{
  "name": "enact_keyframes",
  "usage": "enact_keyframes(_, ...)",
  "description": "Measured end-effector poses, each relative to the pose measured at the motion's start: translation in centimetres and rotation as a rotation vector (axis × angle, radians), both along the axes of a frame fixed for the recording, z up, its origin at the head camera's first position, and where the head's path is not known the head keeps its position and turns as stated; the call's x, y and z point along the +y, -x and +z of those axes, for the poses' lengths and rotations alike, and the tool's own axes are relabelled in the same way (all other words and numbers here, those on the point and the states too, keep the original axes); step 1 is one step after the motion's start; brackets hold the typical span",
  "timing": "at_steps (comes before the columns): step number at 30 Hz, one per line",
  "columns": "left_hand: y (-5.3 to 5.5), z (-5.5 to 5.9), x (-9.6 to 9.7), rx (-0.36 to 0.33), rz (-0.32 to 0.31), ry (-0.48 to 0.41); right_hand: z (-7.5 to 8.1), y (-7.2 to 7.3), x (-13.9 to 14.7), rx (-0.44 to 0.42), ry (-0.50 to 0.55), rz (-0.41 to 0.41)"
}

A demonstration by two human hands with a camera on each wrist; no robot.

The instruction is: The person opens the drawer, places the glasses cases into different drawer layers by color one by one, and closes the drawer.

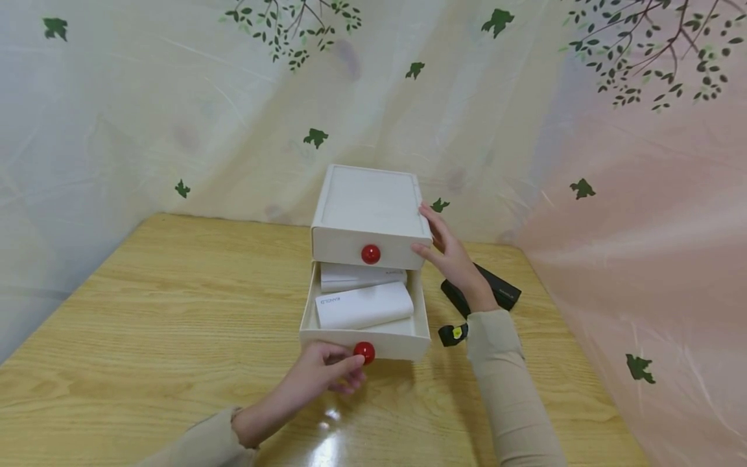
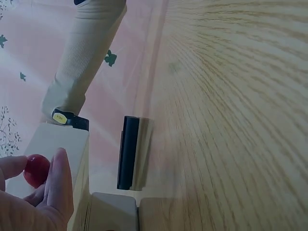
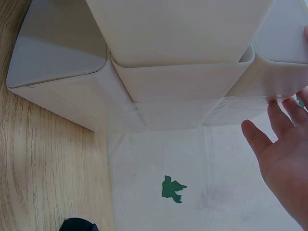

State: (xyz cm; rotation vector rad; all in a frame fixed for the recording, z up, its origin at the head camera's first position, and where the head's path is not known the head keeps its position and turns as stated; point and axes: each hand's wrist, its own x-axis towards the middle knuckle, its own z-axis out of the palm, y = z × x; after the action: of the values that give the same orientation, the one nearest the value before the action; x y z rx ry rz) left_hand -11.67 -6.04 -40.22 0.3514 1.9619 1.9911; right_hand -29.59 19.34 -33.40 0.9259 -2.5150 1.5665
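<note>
A white drawer cabinet stands on the table, its upper drawer closed behind a red knob. Below that, a white drawer is pulled out, holding two white oblong cases with small lettering, one in front of the other. My left hand pinches the round red knob of this drawer; the left wrist view has the knob between thumb and fingers. Fingers spread, my right hand rests against the upper right side of the cabinet. The right wrist view shows its fingertips at the cabinet's side.
Right of the cabinet lies a long black case, partly hidden by the right forearm. A black strap device with a yellow label sits at the right wrist. Behind the wooden table hangs a leaf-patterned sheet.
</note>
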Motion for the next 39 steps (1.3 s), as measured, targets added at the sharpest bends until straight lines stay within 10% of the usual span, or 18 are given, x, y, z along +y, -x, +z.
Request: enact_keyframes(39, 4.3, -0.3, 1.5, -0.181, 0.230, -0.195, -0.1, 0.1, 0.1, -0.024, -0.022, -0.027)
